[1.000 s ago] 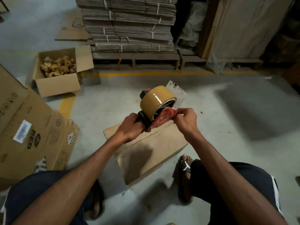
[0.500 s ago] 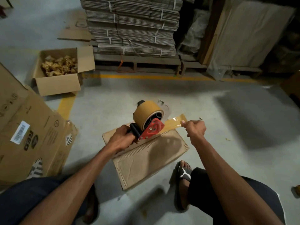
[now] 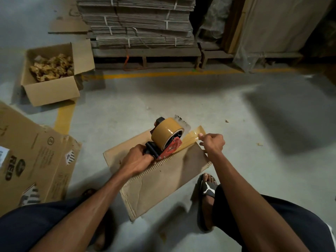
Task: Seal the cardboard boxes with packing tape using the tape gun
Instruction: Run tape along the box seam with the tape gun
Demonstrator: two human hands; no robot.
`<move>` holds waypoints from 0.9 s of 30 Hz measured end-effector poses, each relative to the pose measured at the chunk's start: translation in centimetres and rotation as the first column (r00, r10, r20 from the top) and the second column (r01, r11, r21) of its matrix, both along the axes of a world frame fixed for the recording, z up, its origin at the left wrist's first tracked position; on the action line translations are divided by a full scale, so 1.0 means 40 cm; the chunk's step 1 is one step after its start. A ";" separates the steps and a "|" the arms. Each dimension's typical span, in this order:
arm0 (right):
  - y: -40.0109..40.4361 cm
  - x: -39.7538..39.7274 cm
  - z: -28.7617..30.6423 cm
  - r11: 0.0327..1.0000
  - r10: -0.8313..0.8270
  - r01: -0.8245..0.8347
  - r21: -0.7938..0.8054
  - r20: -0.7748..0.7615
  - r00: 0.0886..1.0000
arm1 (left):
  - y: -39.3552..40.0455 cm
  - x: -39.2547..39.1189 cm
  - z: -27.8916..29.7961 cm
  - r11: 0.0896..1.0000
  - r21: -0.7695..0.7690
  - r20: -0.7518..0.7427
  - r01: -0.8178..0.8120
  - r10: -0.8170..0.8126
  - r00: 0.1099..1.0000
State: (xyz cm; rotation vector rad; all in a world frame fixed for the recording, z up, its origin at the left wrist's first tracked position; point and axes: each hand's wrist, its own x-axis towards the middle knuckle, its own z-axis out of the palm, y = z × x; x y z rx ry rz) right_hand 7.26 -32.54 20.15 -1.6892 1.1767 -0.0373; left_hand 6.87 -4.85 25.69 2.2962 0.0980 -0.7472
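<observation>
A red and black tape gun (image 3: 170,149) carrying a roll of brown tape (image 3: 166,135) hovers over a flattened cardboard box (image 3: 163,177) lying on the concrete floor between my feet. My left hand (image 3: 137,159) grips the gun's black handle. My right hand (image 3: 212,142) pinches the free end of the tape strip (image 3: 192,136), which is stretched out to the right of the gun, just above the box's far right corner.
A large printed carton (image 3: 31,160) lies at the left. An open box of brown scraps (image 3: 51,90) stands at the far left. Bundled flat cartons on a pallet (image 3: 141,24) rise behind a yellow floor line (image 3: 163,74). My sandalled right foot (image 3: 207,190) is beside the box.
My right hand has pulled the tape end away from the gun to the right, drawing out a strip. The gun has dropped lower, closer to the flat box.
</observation>
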 end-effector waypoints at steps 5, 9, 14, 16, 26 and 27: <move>-0.012 -0.004 -0.036 0.999 0.011 -0.011 0.046 0.002 1.000 | -0.018 -0.005 -0.021 0.992 0.124 0.035 0.033 -0.038 0.999; -0.003 -0.012 -0.049 0.999 0.025 -0.027 0.038 0.062 0.998 | -0.018 -0.016 -0.037 0.991 0.130 0.045 0.021 -0.027 0.999; 0.013 -0.019 -0.047 1.000 0.013 -0.017 0.026 0.167 0.986 | -0.012 -0.027 -0.033 0.995 0.101 0.066 0.018 -0.025 0.997; 0.019 -0.018 -0.053 1.000 0.017 -0.020 0.012 0.174 0.985 | -0.008 -0.031 -0.034 0.993 0.114 0.071 0.010 -0.019 0.997; 0.036 -0.028 -0.052 0.997 -0.024 0.028 -0.076 0.050 0.998 | -0.009 -0.022 -0.045 0.991 0.130 0.013 0.025 -0.027 1.000; 0.038 -0.027 -0.050 0.996 -0.034 0.036 -0.079 0.026 0.999 | -0.009 -0.020 -0.046 0.989 0.145 0.016 0.034 -0.037 0.999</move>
